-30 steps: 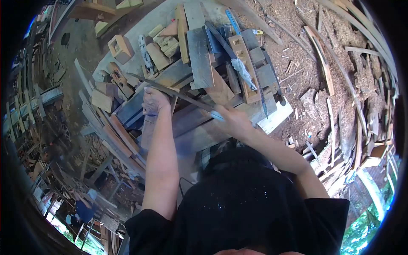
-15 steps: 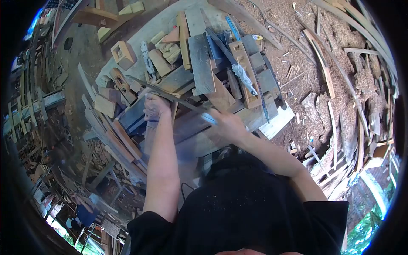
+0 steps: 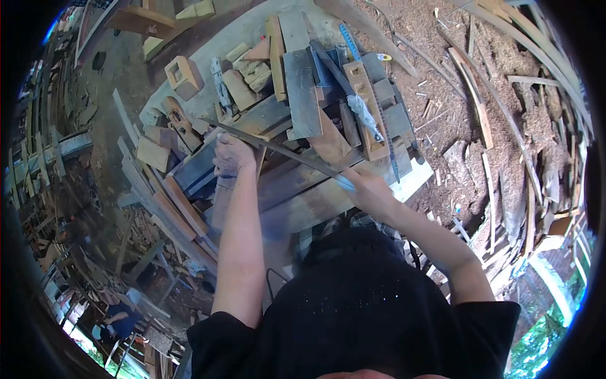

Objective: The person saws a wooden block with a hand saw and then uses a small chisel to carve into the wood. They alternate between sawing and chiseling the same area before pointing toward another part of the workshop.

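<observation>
My right hand (image 3: 372, 192) is closed round the light-blue handle of a handsaw (image 3: 297, 156). Its long, narrow dark blade slants up and left, past the front of my left hand; its teeth are too small to make out. My left hand (image 3: 232, 155), fingers curled, holds a piece of wood (image 3: 261, 158) whose narrow edge shows beside the wrist, under the blade. Below both hands lies a wide board (image 3: 309, 205) on the bench. Where the blade meets the wood is partly hidden by my left hand.
A grey plank (image 3: 302, 95), a wooden plane body (image 3: 367, 110), a blue ruler (image 3: 349, 41) and several wood blocks (image 3: 183, 77) crowd the bench. Long strips (image 3: 167, 202) stand at its left. Sawdust and scraps (image 3: 435, 88) cover the ground at right. Another person (image 3: 120, 319) is at lower left.
My right hand has drawn the handsaw back to the right and slightly down, so its blade tip sits nearer my left hand. The left hand stays in place.
</observation>
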The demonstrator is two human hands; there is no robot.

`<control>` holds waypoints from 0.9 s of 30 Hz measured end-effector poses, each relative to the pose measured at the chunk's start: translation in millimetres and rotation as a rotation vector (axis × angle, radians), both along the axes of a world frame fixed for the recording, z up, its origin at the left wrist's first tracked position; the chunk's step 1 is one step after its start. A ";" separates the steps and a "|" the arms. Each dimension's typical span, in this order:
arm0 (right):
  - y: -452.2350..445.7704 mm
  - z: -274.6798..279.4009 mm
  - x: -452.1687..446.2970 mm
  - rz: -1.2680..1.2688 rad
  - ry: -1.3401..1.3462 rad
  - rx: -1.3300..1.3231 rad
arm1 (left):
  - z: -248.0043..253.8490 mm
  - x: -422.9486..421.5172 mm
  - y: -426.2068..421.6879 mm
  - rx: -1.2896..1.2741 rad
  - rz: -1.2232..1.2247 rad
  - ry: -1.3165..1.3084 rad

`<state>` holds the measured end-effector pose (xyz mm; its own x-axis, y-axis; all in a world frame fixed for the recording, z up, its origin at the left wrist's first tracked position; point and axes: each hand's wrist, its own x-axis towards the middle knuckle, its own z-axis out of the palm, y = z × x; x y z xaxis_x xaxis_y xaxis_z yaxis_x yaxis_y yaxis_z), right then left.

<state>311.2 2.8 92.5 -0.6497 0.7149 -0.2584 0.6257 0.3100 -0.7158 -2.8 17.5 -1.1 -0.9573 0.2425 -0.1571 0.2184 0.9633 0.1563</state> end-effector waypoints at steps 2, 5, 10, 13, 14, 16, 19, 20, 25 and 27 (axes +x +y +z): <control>-5.5 3.5 18.7 -0.003 -0.040 -0.028 | 1.4 1.0 -1.3 -0.064 -0.006 0.061; -6.7 -25.1 1.1 -0.070 0.009 -0.033 | 3.5 1.9 -1.4 -0.041 -0.027 0.065; 38.7 -49.1 -76.7 -0.014 0.173 -0.088 | 3.3 -2.9 -2.1 -0.055 -0.020 0.051; 76.2 -26.5 -62.2 -0.044 0.214 -0.480 | 8.7 0.9 -2.5 -0.056 -0.012 0.008; 87.7 -18.4 -56.4 -0.081 0.132 -0.828 | 10.3 -0.4 -4.1 -0.047 -0.016 -0.014; 88.6 -46.0 -40.6 0.029 0.339 -0.209 | 7.4 -2.5 -3.4 -0.054 -0.007 0.004; 89.6 -25.5 -29.6 0.036 0.102 -0.060 | 6.9 -2.5 -5.0 -0.036 -0.015 0.030; 81.8 -24.5 -26.4 0.035 0.101 -0.059 | 7.4 -0.8 -6.2 -0.008 -0.027 0.042; 13.3 -14.4 -18.2 -0.031 0.164 0.052 | -5.8 -11.0 -15.4 0.145 -0.073 -0.009; -4.9 -10.5 -20.1 -0.045 0.146 0.037 | -70.2 -56.9 -43.6 0.237 -0.081 -0.050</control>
